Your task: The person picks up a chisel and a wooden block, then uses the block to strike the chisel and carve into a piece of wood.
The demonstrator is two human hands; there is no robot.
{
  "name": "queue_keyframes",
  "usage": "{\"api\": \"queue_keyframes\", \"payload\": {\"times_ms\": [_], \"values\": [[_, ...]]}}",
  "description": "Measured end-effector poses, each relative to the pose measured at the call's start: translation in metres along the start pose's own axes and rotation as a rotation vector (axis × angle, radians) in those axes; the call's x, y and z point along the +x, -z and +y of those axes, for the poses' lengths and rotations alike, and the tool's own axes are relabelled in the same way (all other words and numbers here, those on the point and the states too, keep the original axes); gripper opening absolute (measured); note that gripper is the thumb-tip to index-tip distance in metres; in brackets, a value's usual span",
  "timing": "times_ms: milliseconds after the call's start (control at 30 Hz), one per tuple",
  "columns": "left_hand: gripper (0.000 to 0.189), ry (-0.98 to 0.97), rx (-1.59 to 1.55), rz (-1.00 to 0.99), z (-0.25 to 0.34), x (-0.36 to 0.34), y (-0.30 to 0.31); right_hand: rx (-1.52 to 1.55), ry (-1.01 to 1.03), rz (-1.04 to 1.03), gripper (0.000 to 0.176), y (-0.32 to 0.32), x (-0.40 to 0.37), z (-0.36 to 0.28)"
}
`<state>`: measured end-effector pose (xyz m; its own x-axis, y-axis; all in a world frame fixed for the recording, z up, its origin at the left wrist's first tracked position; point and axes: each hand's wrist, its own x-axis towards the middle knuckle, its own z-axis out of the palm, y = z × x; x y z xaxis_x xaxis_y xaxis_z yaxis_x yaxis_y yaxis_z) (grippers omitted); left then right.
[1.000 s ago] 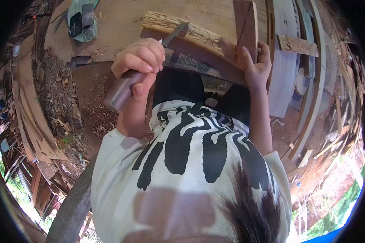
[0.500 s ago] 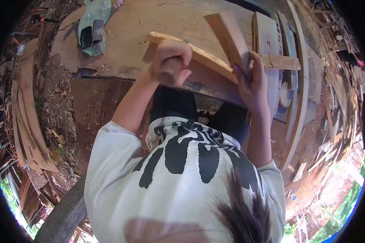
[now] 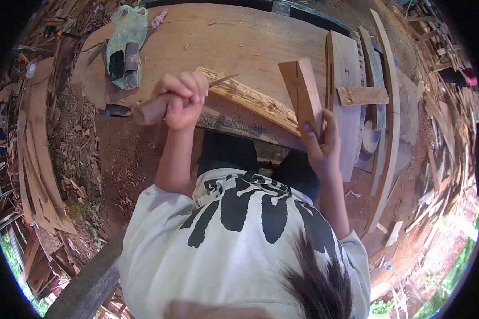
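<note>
My left hand (image 3: 183, 98) is closed around the thick wooden handle (image 3: 151, 110) of a chisel. Its thin blade (image 3: 224, 81) points right, over a long narrow wood strip (image 3: 253, 101) with a rough, chipped upper face. The strip lies slantwise along the near edge of the bench. In my right hand (image 3: 324, 141) a short wooden block (image 3: 302, 93) stands up, gripped at its lower end between thumb and fingers. The block has a dark crack line along one face. The strip's right end runs up beside this hand.
A broad wooden bench board (image 3: 197, 34) bears scattered chips. At its left lies a green plastic bag (image 3: 126, 34) with dark cylindrical things. To the right are a thick plank (image 3: 348, 69), a short crosspiece (image 3: 363, 96) and long battens (image 3: 393, 117). Scrap wood (image 3: 34, 154) covers the ground.
My left hand has moved left with the chisel, which now lies turned sideways with its blade showing. The block in my right hand has come lower and more upright.
</note>
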<state>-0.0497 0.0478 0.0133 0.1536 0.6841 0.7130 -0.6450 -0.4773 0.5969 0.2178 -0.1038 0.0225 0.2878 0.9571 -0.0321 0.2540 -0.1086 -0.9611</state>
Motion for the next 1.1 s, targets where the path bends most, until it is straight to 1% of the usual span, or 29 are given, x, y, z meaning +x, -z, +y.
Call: {"api": "queue_keyframes", "payload": {"times_ms": [33, 100, 167, 233, 267, 333, 400, 467, 533, 600, 633, 667, 700, 733, 800, 833, 900, 967, 1100], "values": [[0.031, -0.009, 0.022, -0.001, 0.01, 0.0, -0.003, -0.086, 0.064, 0.037, 0.035, -0.004, -0.003, 0.012], [0.031, -0.002, 0.042, -0.006, 0.029, -0.002, -0.012, -0.071, 0.03, 0.031, 0.035, -0.008, -0.011, 0.021], [0.032, 0.012, 0.023, -0.024, 0.036, -0.008, -0.019, -0.055, -0.004, 0.029, 0.035, -0.011, -0.016, 0.025], [0.031, 0.032, -0.024, -0.031, 0.036, -0.014, -0.029, -0.06, -0.097, 0.018, 0.034, -0.013, -0.019, 0.028], [0.031, 0.036, -0.024, -0.029, 0.036, -0.018, -0.036, -0.059, -0.101, 0.017, 0.034, -0.014, -0.02, 0.026], [0.025, 0.07, 0.014, -0.014, 0.033, -0.023, -0.053, -0.091, -0.11, 0.021, 0.035, -0.015, -0.021, 0.022], [0.02, 0.06, 0.062, 0.011, 0.024, -0.027, -0.075, -0.064, -0.101, 0.03, 0.034, -0.014, -0.024, 0.025], [0.024, 0.02, 0.298, -0.06, 0.007, -0.038, -0.098, -0.038, -0.09, 0.038, 0.034, -0.011, -0.028, 0.028], [0.029, 0.018, 0.583, -0.173, 0.001, -0.031, -0.125, 0.137, -0.086, 0.147, 0.035, -0.008, -0.035, 0.032], [0.031, 0.019, 0.736, -0.23, -0.014, -0.024, -0.148, 0.178, -0.083, 0.158, 0.037, 0.005, -0.041, 0.047], [0.031, 0.022, 0.741, -0.225, -0.02, -0.022, -0.156, 0.288, -0.108, 0.238, 0.043, 0.01, -0.045, 0.051], [0.03, 0.031, 0.772, -0.347, -0.025, -0.02, -0.163, 0.399, -0.135, 0.32, 0.05, 0.018, -0.05, 0.056], [0.03, 0.04, 0.8, -0.47, -0.031, -0.019, -0.17, 0.247, -0.218, 0.346, 0.059, 0.034, -0.059, 0.068], [0.03, 0.044, 0.802, -0.469, -0.039, -0.022, -0.176, 0.248, -0.221, 0.343, 0.059, 0.042, -0.064, 0.062], [0.028, 0.147, 0.874, -0.681, -0.057, -0.03, -0.186, 0.231, 0.075, 0.306, 0.042, 0.057, -0.07, 0.046], [0.026, 0.14, 0.882, -0.726, -0.065, -0.03, -0.19, 0.233, 0.072, 0.308, 0.042, 0.062, -0.073, 0.043], [0.022, 0.123, 0.864, -0.761, -0.078, -0.031, -0.198, 0.31, -0.052, 0.482, 0.039, 0.07, -0.079, 0.039], [0.014, 0.087, 0.857, -0.818, -0.088, -0.032, -0.204, 0.317, -0.076, 0.489, 0.038, 0.079, -0.085, 0.034], [0.011, 0.092, 0.866, -0.855, -0.106, -0.035, -0.21, 0.328, -0.136, 0.518, 0.037, 0.088, -0.09, 0.031]]}}
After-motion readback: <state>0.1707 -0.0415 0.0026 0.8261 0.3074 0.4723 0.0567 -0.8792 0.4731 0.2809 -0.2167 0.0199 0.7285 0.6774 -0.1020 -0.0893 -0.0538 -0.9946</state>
